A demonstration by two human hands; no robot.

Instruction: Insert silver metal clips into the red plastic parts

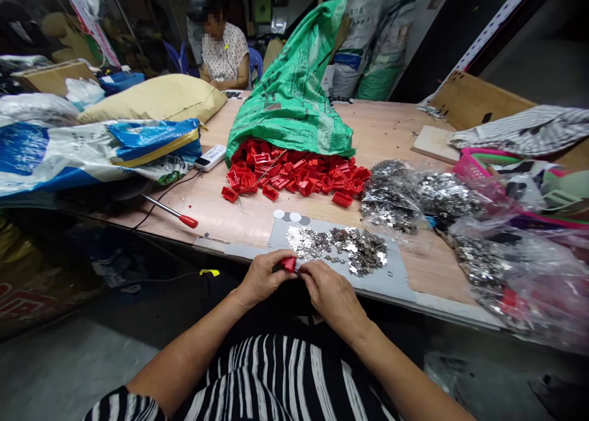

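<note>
My left hand (262, 277) is closed around a small red plastic piece (289, 263) at the table's front edge. My right hand (327, 292) meets it from the right, fingers pinched at the piece; what they hold, if anything, is hidden. Just beyond the hands, a heap of small silvery metal parts (340, 246) lies on a grey sheet (396, 274). Farther back, a pile of red plastic pieces (294, 172) spills from a green woven sack (294, 96).
Clear bags of metal parts (414, 197) lie at the right, beside a pink basket (478, 163). A red-handled tool (172, 212), a white remote (210, 158) and blue-white sacks (92, 151) lie at the left. Another person (223, 50) sits at the far end.
</note>
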